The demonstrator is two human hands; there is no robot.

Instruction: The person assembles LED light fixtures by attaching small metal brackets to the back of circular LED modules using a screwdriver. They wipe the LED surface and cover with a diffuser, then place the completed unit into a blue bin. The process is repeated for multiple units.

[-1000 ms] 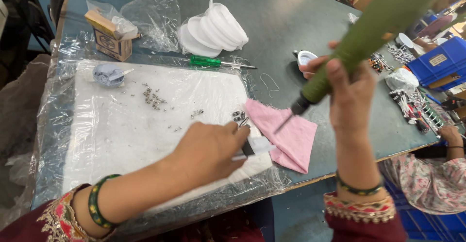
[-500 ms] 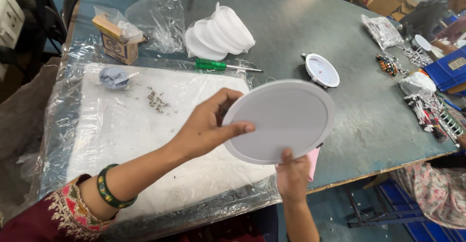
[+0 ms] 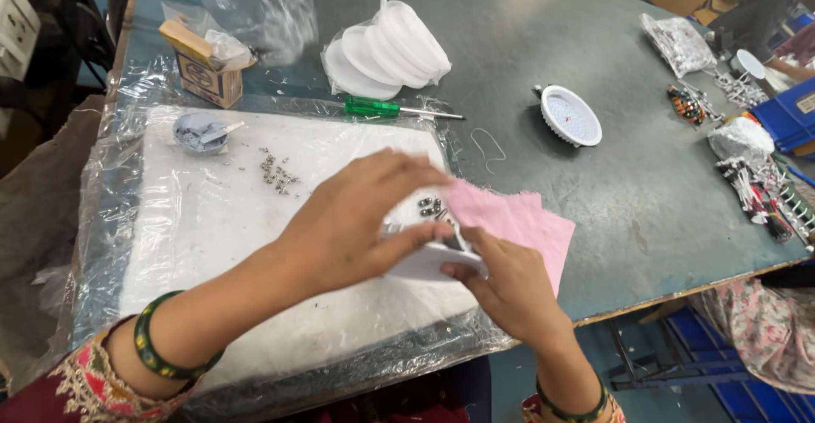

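Both hands, left (image 3: 356,228) and right (image 3: 509,283), pinching a white round cover (image 3: 429,262), held edge-on just above the white pad (image 3: 212,219), beside pink cloth (image 3: 518,219). Loose screws (image 3: 276,171) near.

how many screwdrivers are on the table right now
1: a green-handled screwdriver lies on the table just beyond the white mat, beside the stacked white discs. Others may be hidden.

Bright, even overhead light; glare on clear plastic sheeting (image 3: 127,185) at worktop's left edge. Soft shadows. Slight motion blur, edges bowed.
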